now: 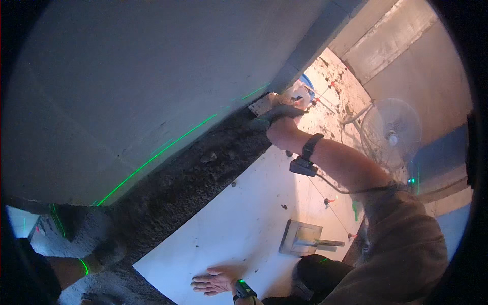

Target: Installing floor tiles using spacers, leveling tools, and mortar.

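My left hand (216,280) lies flat on a large white tile (203,254), fingers spread, with nothing in it. My right hand (284,113) reaches far forward to the end of the dark mortar strip (198,162) at the wall's foot. Its dark-smeared fingers are closed round a flat, pale, mottled rectangular piece (261,104), whose kind I cannot make out; the grip is partly hidden. A bright, glaring whitish object (296,94) and a blue bucket rim (307,81) show just beyond that hand. A square-plated hand float (301,238) rests on the tile near my knee.
Red tile-levelling clips (328,202) line the joint. A standing fan (392,134) is at the right. Green laser lines (157,155) cross the grey wall (137,86). Another person's dark-gloved hand (108,253) touches the mortar at lower left. Mortar crumbs (284,207) dot the tile.
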Motion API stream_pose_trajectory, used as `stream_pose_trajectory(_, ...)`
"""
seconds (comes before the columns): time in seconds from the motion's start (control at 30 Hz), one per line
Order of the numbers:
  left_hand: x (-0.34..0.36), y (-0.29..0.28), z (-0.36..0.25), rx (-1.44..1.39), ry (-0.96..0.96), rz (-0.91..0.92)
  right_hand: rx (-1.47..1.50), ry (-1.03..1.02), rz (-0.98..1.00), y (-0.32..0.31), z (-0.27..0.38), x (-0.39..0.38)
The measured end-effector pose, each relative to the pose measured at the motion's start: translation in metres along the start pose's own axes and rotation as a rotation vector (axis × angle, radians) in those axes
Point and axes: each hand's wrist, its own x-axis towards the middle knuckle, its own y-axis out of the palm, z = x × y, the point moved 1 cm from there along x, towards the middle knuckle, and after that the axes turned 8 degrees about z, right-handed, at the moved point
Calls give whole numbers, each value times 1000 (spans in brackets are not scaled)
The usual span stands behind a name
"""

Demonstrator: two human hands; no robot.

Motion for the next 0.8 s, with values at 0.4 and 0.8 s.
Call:
stream_pose_trajectory(0.4,-2,-16,-4,-193,-16,72,210,-100,266,-33,-24,16)
stream_pose_trajectory(0.8,-4,-39,4,-276,-192,96,497,-434,343,-53,16,43)
